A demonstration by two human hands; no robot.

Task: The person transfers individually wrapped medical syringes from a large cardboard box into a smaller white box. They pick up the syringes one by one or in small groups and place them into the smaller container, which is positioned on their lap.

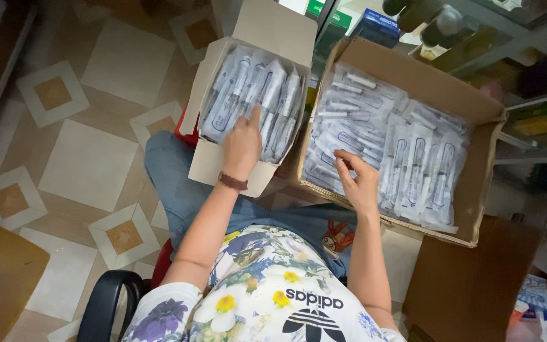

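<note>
My left hand (243,144) rests on upright packaged syringes (254,95) packed into a small white carton (213,166) on my knee, fingers pressed against the packs. My right hand (356,177) reaches into a large brown cardboard box (482,183) holding several loose syringe packets (413,158). Its fingertips pinch at one packet near the box's near left side. A brown band circles my left wrist.
Tiled floor (90,164) with square patterns lies to the left. A brown box corner (1,272) sits at lower left, a black chair arm (106,304) below. Glass shelves (514,69) with bottles and boxes stand at upper right. More cardboard (470,285) lies at lower right.
</note>
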